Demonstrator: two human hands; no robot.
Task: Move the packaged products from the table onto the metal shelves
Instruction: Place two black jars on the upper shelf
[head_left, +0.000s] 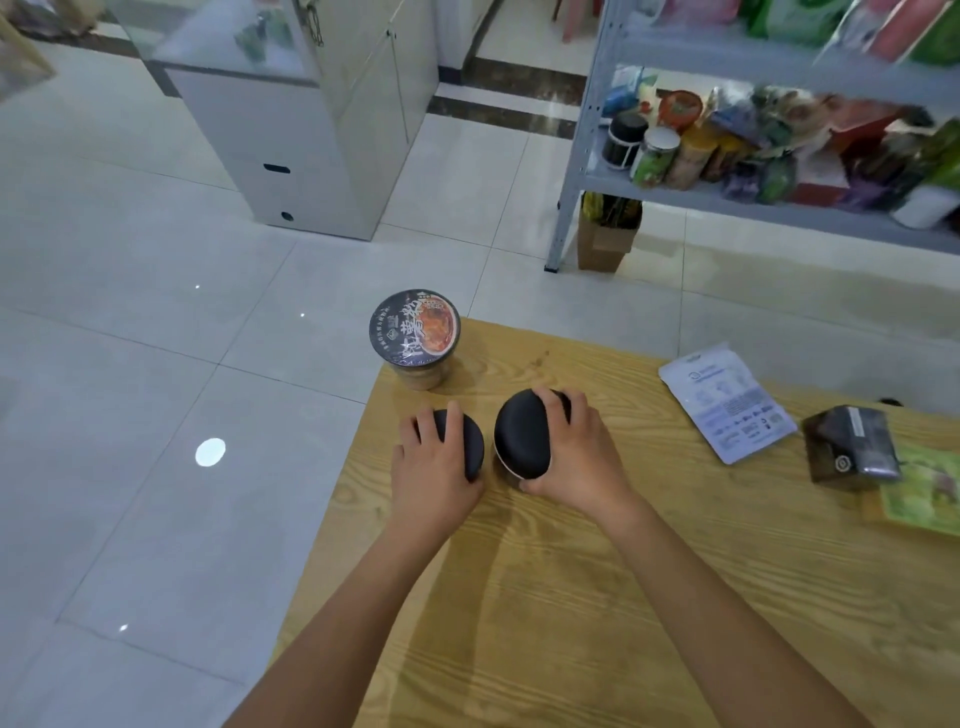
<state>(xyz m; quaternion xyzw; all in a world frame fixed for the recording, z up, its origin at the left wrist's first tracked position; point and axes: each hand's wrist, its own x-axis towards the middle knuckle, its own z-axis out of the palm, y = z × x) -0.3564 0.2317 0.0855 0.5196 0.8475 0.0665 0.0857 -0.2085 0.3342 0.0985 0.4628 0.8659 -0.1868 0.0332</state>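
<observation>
left hand: is being closed over the black lid of the left jar, fingers spread across the top.
right hand: is being wrapped round the right jar, thumb at its near edge; this jar is being tilted, lid facing left.
jars: are being kept just beside each other near the table's left edge.
table: light wood grain; all loose products are being borne on it.
noodle cup: is standing upright at the far left corner, dark printed lid up, apart from the hands.
white pouch: is lying flat, to the right of the jars.
dark packet: is resting beside the pouch, partly over a green packet.
metal shelves: are standing beyond the table, already being filled with jars and bags.
</observation>
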